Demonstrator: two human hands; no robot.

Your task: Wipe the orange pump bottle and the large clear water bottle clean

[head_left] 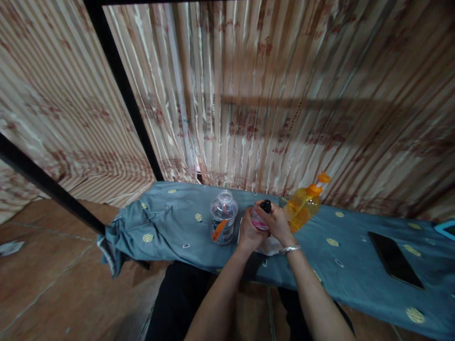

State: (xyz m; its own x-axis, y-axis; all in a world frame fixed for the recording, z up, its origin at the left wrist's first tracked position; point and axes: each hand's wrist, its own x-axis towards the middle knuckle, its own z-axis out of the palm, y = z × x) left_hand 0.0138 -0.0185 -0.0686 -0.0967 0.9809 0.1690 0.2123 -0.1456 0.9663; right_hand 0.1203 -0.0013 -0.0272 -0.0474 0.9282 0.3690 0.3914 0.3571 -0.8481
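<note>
Both of my hands close around a small clear bottle (pixel 259 222) with pink contents and a black top (pixel 265 205). My left hand (pixel 250 233) wraps the bottle's body. My right hand (pixel 278 224), with a silver bangle at the wrist, grips near the black top; its fingertips are partly hidden. Under the hands lies a white sheet (pixel 270 246), perhaps paper or cloth. To the left stands an open, clear plastic bottle (pixel 224 220) with an orange and dark label. Just right of my hands, a pump bottle (pixel 303 207) of orange-yellow liquid appears tilted in this view.
A grey-blue patterned cloth (pixel 177 213) covers the narrow bench. On its right side lie a dark phone (pixel 395 259) and a light-blue-edged object (pixel 448 229) cut off by the frame. Black metal posts (pixel 124 90) rise at left, before striped curtains (pixel 249 94).
</note>
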